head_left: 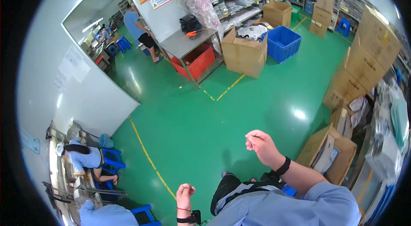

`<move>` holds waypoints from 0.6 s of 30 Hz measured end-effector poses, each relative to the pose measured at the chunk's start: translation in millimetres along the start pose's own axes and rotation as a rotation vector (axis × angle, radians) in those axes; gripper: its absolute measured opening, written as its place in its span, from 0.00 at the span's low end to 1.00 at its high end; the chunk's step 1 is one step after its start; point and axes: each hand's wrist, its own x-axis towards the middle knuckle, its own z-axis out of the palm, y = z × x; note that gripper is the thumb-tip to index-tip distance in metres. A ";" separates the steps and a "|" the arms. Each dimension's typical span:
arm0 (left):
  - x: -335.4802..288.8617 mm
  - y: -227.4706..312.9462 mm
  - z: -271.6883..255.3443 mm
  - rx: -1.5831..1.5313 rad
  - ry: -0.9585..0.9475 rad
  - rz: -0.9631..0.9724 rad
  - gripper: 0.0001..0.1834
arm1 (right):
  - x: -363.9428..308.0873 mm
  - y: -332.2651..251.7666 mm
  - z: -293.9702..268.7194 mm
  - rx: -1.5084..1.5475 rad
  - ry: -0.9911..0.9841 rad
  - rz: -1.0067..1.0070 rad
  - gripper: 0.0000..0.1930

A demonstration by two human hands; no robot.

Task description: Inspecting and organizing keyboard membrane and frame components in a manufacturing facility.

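My right hand hangs over the green floor at lower centre. Its fingers are curled in with the thumb against them, and nothing shows in it; a black band circles the wrist. Lower and to the left, my left hand is closed in a loose fist, also with nothing visible inside. A red cord and a black band with a small dark device sit on that wrist. Neither hand touches anything. The open cardboard box at the right is the thing closest to my right hand.
Beyond the floor stand a metal table over a red bin, a cardboard box and a blue crate. Tall cartons line the right. At left, a seated person works beside blue stools; another stands by the doorway.
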 end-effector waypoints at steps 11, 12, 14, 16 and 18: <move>343.6 124.5 296.4 0.218 -0.480 0.093 0.10 | 209.4 -123.1 -130.3 0.174 0.533 -0.243 0.04; 364.4 146.3 344.2 0.147 -0.548 0.054 0.09 | 215.4 -140.5 -147.1 0.226 0.640 -0.265 0.04; 405.2 165.1 428.0 0.148 -0.758 0.061 0.08 | 226.7 -165.3 -183.0 0.242 0.787 -0.357 0.05; 443.1 173.5 514.6 0.243 -1.004 0.141 0.09 | 233.3 -180.7 -235.1 0.210 0.796 -0.439 0.06; 451.4 180.3 603.1 0.316 -1.184 0.179 0.09 | 249.7 -202.9 -272.0 0.201 0.853 -0.555 0.08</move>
